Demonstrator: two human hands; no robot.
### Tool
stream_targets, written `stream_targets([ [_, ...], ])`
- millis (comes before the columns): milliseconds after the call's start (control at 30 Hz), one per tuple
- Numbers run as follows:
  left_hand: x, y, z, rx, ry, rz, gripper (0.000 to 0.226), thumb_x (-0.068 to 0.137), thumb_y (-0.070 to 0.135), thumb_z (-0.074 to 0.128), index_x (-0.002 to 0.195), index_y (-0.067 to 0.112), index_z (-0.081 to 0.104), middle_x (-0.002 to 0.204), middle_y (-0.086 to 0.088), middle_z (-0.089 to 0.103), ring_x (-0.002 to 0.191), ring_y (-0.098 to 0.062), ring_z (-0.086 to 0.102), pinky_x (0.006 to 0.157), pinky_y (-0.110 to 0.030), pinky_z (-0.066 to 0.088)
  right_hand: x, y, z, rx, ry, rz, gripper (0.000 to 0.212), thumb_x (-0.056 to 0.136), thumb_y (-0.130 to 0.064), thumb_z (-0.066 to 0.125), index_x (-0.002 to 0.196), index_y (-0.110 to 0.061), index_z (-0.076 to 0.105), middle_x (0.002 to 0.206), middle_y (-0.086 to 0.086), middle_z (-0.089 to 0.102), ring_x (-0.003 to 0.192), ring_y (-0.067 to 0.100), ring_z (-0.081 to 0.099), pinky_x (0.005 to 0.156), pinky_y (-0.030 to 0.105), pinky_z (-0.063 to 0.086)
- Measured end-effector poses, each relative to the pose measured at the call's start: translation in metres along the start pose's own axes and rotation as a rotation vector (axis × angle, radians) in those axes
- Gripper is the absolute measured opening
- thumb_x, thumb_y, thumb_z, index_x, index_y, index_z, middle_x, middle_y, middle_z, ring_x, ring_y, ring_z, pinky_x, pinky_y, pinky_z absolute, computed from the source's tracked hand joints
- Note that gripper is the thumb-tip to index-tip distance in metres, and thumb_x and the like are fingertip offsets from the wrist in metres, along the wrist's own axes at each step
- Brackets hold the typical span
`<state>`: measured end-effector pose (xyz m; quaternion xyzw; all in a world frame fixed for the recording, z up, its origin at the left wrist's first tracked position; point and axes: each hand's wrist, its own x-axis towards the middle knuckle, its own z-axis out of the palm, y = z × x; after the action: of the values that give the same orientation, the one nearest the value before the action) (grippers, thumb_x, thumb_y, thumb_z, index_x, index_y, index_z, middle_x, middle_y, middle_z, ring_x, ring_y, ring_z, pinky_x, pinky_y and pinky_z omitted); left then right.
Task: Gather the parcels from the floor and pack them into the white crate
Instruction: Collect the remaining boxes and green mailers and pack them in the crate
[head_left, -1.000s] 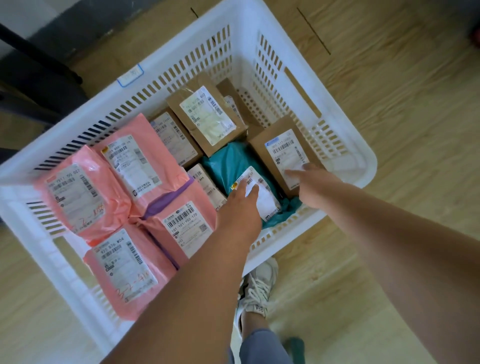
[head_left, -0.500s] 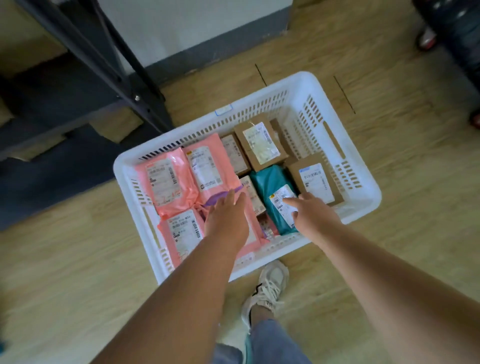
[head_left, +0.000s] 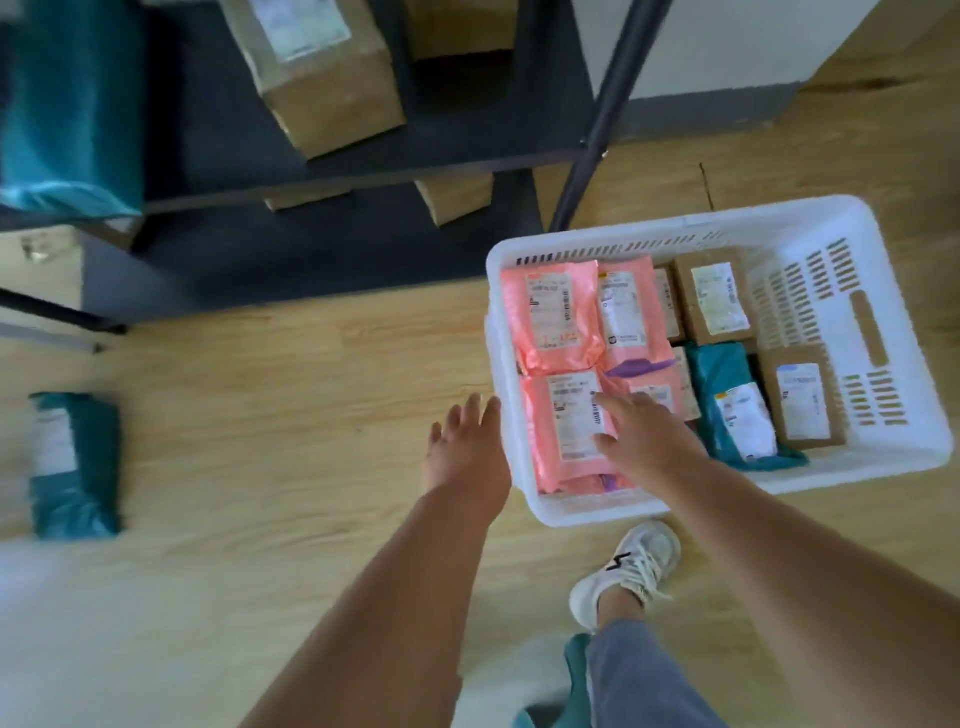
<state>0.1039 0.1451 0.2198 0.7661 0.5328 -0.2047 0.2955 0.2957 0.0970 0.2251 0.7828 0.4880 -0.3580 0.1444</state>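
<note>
A grey denim trouser leg (head_left: 644, 675) and a white knit lace-up shoe (head_left: 626, 569) stand on the pale wood-grain floor (head_left: 270, 374), just beside the near rim of the white crate (head_left: 587, 512), a rectangular plastic bin with slotted walls. The left hand (head_left: 467, 457) hangs over the floor just outside the crate's left wall, fingers straight and slightly fanned, holding nothing. The right hand (head_left: 644, 441) reaches into the crate's near left corner, fingers loosely spread over the label of a glossy, crinkled pink mailer (head_left: 561, 441); whether they press on it cannot be told. More pink mailers (head_left: 550, 322) fill the crate's left half, and a shiny teal pouch (head_left: 727, 395) lies between them and flat brown cardboard boxes (head_left: 800, 400) at the right, each with a white printed label. Well apart to the left, a blurred teal parcel (head_left: 72, 467) lies on the floor. Beyond, a dark metal rack (head_left: 363, 171) holds a cardboard carton (head_left: 322, 78) and a teal bag (head_left: 67, 104).
</note>
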Motion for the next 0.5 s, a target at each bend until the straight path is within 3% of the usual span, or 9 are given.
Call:
stream_targets([
  [167,-0.062,-0.167,-0.019,-0.061,0.046,-0.143,0.063,0.095,0.012,0.038,0.153,0.021,0.016,0.161,-0.002,0.01,0.145,-0.023,0.016,0.118,-0.042,0.019,-0.032,-0.169,0.047,-0.01,-0.034,-0.15,0.059,0.092,-0.036,0.055,0.147,-0.034,0.033,0.141,0.004,0.043,0.127,0.024,0.047,0.097,0.036,0.046],
  [333,-0.116,-0.3,-0.037,-0.2,0.062,-0.346,0.065,0.095,0.011,0.036,0.154,0.019,0.01,0.162,-0.002,0.007,0.147,-0.024,0.012,0.119,-0.04,0.016,-0.056,-0.317,0.077,-0.11,-0.095,-0.301,0.06,0.096,-0.037,0.05,0.15,-0.033,0.026,0.15,-0.002,0.031,0.136,0.022,0.035,0.1,0.035,0.041],
  [500,-0.144,-0.378,-0.042,-0.313,0.099,-0.466,0.067,0.096,0.008,0.034,0.155,0.021,0.005,0.162,-0.002,0.003,0.149,-0.024,0.008,0.12,-0.04,0.013,-0.059,-0.412,0.096,-0.211,-0.144,-0.385,0.061,0.095,-0.035,0.05,0.15,-0.031,0.025,0.149,0.0,0.033,0.135,0.023,0.035,0.103,0.035,0.039],
])
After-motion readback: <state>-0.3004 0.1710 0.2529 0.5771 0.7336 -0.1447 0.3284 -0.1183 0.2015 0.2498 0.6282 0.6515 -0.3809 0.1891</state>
